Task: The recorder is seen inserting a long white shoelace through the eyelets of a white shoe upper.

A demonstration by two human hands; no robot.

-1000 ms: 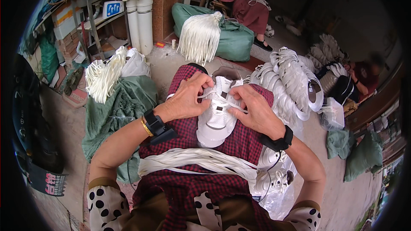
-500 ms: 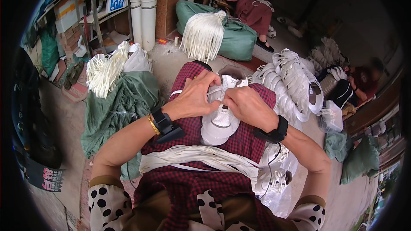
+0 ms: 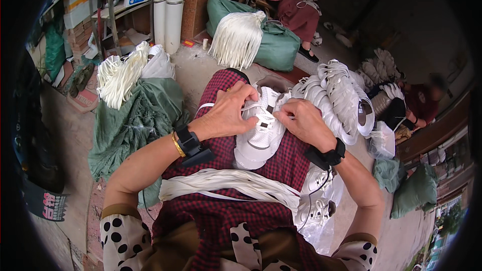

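A white sneaker (image 3: 253,146) lies on my lap, its toe pointing toward me and its opening away. My left hand (image 3: 226,111) curls at its left side, the thumb resting on the shoe's upper. A white shoelace (image 3: 249,106) runs from the shoe into this hand's curled fingers, and white lace also shows beyond the hand. At the sneaker's right side, my right hand (image 3: 307,124) pinches lace between thumb and fingers near the eyelets. The other fingers are folded, hiding part of the lace. Across my lap lies a bundle of white laces (image 3: 228,185).
More laces (image 3: 236,40) hang over a green sack (image 3: 278,47) ahead; others (image 3: 120,75) top a green sack (image 3: 138,115) at left. Stacked white shoe parts (image 3: 334,95) stand to my right, with white sneakers (image 3: 316,211) below. Two people sit farther off.
My right hand has moved right, away from the middle of the shoe, drawing lace with it. The left hand stays at the shoe's left side. The view has shifted slightly.
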